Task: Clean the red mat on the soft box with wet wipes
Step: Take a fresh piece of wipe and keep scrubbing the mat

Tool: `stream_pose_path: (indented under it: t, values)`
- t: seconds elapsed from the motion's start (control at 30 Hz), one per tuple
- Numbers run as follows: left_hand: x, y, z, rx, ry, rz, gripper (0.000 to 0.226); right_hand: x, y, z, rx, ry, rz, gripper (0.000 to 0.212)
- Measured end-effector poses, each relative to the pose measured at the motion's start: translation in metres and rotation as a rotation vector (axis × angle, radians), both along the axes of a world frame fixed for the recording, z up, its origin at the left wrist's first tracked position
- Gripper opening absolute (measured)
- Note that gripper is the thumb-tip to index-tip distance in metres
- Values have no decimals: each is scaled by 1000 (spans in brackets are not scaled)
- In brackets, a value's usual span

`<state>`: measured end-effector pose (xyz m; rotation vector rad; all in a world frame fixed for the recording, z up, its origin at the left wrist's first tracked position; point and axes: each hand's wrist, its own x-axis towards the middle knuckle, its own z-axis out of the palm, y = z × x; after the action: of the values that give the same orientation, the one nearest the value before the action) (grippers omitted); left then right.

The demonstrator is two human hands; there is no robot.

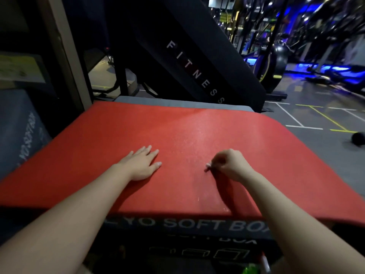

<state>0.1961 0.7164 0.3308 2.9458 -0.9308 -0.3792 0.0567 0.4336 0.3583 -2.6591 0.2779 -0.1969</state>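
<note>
On top of the soft box (187,227), whose dark front face carries pale lettering, the red mat (110,135) lies spread flat and covers nearly the whole top. Only a grey strip of the box shows past its far edge, and its near edge hangs just over the lettering. Both of the person's bare arms reach across that near edge onto the mat. The left hand (142,165) lies palm down on the red surface a little left of the middle, fingers straight and slightly fanned, thumb out to the side, pressing on the mat and holding nothing. The right hand (232,165) sits close to it on the right, also over the middle of the mat, with its fingers curled in. Thumb and forefinger pinch a pale scrap (207,167) right at the mat's surface; it is too small to say whether it is a wipe. A faint glistening streak runs along the mat from its far side toward the near edge, passing between the two hands. Behind the box leans a black padded panel (197,66) marked FITNESS. A second grey box (19,131) stands to the left, and a dark ball (358,138) rests on the lined floor (308,119) to the right.
</note>
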Motion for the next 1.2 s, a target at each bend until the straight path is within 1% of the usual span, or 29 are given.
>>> stream_pose_path:
  t: [0.07,0.13,0.3,0.37,0.43,0.53,0.6,0.67,0.8,0.87,0.9,0.97,1.03,1.13,1.2]
  values:
    - [-6,0,1,-5,-2,10,68,2,4,-8,-17,-51,-30,10]
    - [-13,2,0,-13,-14,16,66,-5,5,-8,-25,-22,5,9]
    - [-32,16,-6,-20,-41,-9,64,-64,19,19,-80,315,236,12]
    - [-38,25,-5,-15,-42,-14,64,-87,29,22,-65,363,295,12]
    - [-44,33,-4,-15,-33,-14,64,-101,36,21,-21,335,291,10]
    - [-53,41,-4,-18,-25,-1,65,-97,46,13,41,182,221,2]
    - [-59,44,-2,-18,-7,2,66,-88,53,7,50,92,172,5]
    - [-65,46,-1,-15,-9,0,66,-86,57,5,49,86,147,6]
    - [-66,53,-1,-25,0,0,69,-99,54,8,4,202,204,4]
    - [-62,54,-2,-30,-10,-2,69,-99,52,6,65,219,217,4]
    - [-61,54,-2,-31,-10,-5,69,-96,51,4,96,217,215,8]
    - [-59,51,-2,-28,-7,-7,68,-80,50,0,84,161,190,14]
    - [-55,48,0,-27,2,0,67,-55,50,-5,53,61,144,17]
    - [-44,43,1,-34,2,15,68,-17,43,-14,23,-81,26,22]
    - [-36,40,-1,-23,-13,19,69,-5,32,-12,15,-82,-6,22]
